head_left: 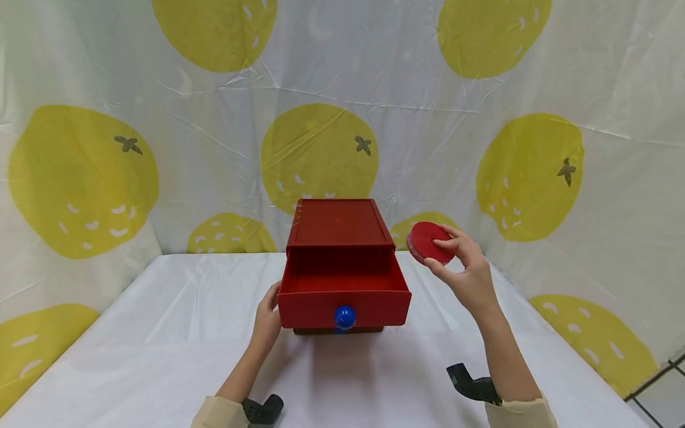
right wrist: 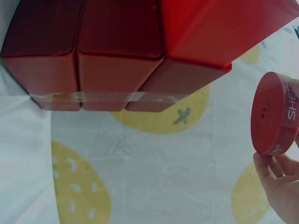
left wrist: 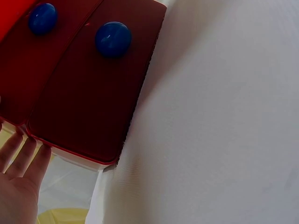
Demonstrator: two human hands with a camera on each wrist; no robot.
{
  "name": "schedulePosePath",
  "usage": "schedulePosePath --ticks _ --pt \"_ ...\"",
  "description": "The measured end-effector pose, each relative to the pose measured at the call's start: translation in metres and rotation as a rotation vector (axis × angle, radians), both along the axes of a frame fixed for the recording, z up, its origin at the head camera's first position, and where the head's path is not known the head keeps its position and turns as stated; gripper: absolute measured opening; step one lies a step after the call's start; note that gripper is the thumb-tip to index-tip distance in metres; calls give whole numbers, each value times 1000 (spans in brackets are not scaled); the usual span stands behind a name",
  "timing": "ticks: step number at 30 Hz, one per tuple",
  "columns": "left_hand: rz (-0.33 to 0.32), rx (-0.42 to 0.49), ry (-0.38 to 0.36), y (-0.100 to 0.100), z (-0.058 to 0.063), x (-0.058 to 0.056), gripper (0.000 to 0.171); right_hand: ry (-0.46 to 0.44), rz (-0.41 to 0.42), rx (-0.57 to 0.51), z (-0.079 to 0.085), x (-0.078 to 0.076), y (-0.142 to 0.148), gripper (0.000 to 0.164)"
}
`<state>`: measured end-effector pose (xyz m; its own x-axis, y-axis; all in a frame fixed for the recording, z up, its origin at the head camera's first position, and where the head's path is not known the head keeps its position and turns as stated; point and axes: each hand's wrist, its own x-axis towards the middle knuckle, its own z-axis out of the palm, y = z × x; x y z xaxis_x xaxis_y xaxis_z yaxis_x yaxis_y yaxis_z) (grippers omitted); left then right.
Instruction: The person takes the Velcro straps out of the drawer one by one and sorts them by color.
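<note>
A red drawer unit [head_left: 339,224] stands on the table, its top drawer [head_left: 307,310] pulled out toward me and nothing visible inside. A round blue knob [head_left: 345,317] sits on that drawer's front. My left hand [head_left: 266,324] rests against the unit's left side; in the left wrist view its extended fingers [left wrist: 36,163] touch the side near the front edge. To the right of the unit, my right hand [head_left: 471,273] holds up a flat red roll of tape [head_left: 423,241], pinched between thumb and fingers. White lettering runs round the roll's edge [right wrist: 290,109] in the right wrist view.
A white cloth [head_left: 203,309] covers the table. Behind it hangs a pale curtain [head_left: 214,137] with large yellow fruit prints. Lower drawers with another blue knob [left wrist: 113,39] sit below the pulled-out one. A clear tape strip [right wrist: 100,96] crosses the unit's side.
</note>
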<state>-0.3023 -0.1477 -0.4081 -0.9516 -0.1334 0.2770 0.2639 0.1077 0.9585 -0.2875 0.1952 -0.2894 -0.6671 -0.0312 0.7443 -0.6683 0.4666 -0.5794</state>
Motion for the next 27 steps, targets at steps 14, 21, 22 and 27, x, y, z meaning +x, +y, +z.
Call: schedulePosePath --ticks 14,21,22,27 --pt "-1 -33 40 0 3 1 43 -62 -133 -4 -7 -11 19 34" --pt "-3 -30 24 -3 3 2 44 -61 -205 3 -14 -20 24 35" --pt "-4 -30 23 -3 3 2 44 -59 -211 1 -15 -21 24 35" --pt "-10 -29 18 -2 1 1 44 -35 -228 -19 -21 -27 28 34"
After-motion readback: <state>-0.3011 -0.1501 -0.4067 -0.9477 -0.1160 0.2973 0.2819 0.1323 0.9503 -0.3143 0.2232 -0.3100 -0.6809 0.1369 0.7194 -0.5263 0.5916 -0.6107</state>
